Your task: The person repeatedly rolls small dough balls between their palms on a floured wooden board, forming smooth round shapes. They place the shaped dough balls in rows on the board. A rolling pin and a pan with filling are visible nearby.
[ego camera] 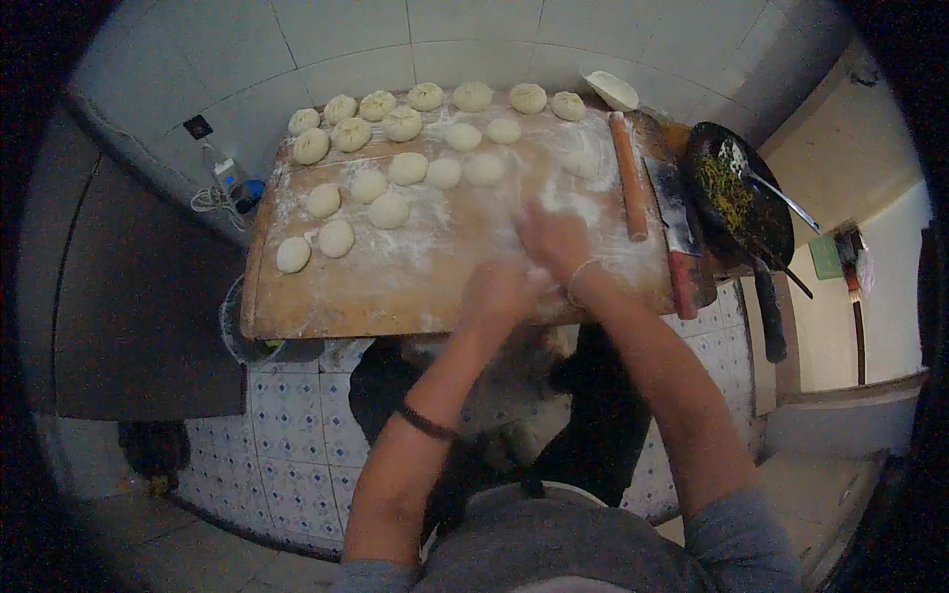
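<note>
My left hand (500, 293) and my right hand (556, 241) are close together over the front right part of a floured wooden board (356, 296). Both are blurred by motion, and a small pale patch, possibly dough, shows between them; what they hold cannot be made out. Several plain dough rounds (389, 210) lie to the left and beyond my hands. Pleated filled buns (402, 124) stand in rows along the back left. A wooden rolling pin (629, 178) lies to the right of my right hand. Loose flour covers the wood around my hands.
A cleaver with a red handle (682, 285) lies on the board's right edge. Beside it a black pan (775, 193) holds chopped filling and a metal spoon (786, 199). A flour scoop (612, 90) sits at the back right. A clear container (233, 326) is below the left corner.
</note>
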Demonstrator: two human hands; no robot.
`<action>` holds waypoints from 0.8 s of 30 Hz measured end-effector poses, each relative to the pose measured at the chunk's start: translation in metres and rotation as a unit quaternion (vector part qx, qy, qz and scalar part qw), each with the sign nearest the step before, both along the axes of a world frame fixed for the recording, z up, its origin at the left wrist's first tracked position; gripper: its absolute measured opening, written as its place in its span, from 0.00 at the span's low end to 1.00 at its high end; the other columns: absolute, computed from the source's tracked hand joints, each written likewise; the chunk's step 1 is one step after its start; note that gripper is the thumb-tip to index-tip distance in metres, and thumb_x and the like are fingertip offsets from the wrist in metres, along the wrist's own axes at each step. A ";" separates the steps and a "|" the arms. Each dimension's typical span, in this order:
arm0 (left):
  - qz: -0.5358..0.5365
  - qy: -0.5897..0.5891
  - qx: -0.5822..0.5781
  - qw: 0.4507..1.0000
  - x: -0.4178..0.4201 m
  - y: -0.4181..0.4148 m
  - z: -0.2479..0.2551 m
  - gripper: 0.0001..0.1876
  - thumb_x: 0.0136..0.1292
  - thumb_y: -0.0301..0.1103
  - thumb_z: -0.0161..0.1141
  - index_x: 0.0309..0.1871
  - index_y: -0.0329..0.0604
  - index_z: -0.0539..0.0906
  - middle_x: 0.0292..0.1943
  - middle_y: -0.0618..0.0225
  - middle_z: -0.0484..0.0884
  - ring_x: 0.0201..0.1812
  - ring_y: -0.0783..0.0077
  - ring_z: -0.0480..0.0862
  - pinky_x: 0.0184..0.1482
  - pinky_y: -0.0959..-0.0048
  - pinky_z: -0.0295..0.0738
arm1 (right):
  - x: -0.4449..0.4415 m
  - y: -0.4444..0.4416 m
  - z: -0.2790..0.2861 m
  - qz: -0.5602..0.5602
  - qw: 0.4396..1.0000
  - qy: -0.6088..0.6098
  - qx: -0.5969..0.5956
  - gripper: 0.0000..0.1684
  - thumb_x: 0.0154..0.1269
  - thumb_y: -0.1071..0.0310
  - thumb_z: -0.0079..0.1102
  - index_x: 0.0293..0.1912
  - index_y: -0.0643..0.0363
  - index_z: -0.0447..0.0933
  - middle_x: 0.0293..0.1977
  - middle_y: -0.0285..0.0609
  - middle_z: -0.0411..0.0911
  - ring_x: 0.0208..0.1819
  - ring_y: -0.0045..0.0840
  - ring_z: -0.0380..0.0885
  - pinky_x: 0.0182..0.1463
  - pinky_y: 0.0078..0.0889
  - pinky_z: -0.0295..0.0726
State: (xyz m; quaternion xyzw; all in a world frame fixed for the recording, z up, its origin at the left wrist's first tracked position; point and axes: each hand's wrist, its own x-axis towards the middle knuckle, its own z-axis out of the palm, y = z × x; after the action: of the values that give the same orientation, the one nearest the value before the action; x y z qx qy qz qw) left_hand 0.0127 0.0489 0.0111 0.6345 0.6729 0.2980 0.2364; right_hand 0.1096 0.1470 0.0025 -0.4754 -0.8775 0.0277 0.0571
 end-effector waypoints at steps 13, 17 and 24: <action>0.015 -0.043 0.032 0.998 0.014 0.007 -0.010 0.17 0.48 0.33 0.62 0.40 0.33 0.76 0.38 0.47 0.77 0.42 0.46 0.77 0.45 0.58 0.71 | 0.019 -0.019 -0.012 -0.021 0.951 0.307 -0.010 0.17 0.65 0.57 0.41 0.39 0.61 0.71 0.36 0.53 0.76 0.41 0.48 0.74 0.42 0.42 0.71; 0.056 0.008 0.132 0.990 0.033 -0.024 -0.009 0.14 0.47 0.30 0.61 0.37 0.34 0.76 0.30 0.49 0.73 0.35 0.47 0.75 0.40 0.57 0.71 | 0.024 -0.028 -0.025 -0.040 0.974 0.222 0.035 0.17 0.66 0.58 0.40 0.43 0.61 0.68 0.32 0.57 0.75 0.36 0.51 0.73 0.41 0.46 0.70; 0.022 -0.044 0.063 0.997 0.011 -0.019 -0.006 0.15 0.47 0.37 0.64 0.33 0.35 0.78 0.27 0.52 0.76 0.31 0.52 0.77 0.35 0.58 0.70 | 0.003 -0.015 0.003 -0.027 0.999 0.028 0.027 0.17 0.65 0.56 0.41 0.46 0.57 0.65 0.21 0.53 0.75 0.27 0.49 0.74 0.33 0.48 0.72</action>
State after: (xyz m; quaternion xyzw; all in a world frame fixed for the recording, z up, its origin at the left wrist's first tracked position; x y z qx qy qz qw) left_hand 0.0237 0.0302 0.0047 0.6192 0.6558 0.3723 0.2188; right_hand 0.1131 0.1320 0.0052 -0.4964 -0.8627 0.0153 0.0950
